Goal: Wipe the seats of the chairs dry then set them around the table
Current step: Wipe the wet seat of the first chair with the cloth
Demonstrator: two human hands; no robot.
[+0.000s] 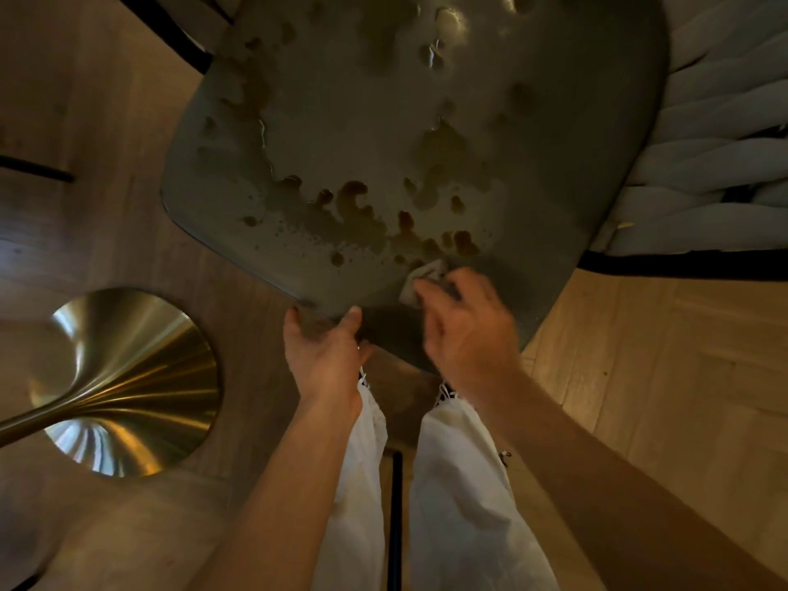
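Note:
A grey-green chair seat (341,121) fills the upper middle of the head view, covered with puddles and drops of water (354,219). My left hand (324,347) grips the seat's near edge, thumb on top and fingers curled under. My right hand (464,330) holds a small pale cloth (420,279) and presses it on the seat near the front edge, just below the wet patches. The chair's backrest of thick pale woven cords (716,164) is at the right.
A round brass table base (128,386) stands on the wooden floor at the left. Black chair legs (170,32) show at the top left and another thin black bar (394,518) runs between my white trousers (460,505).

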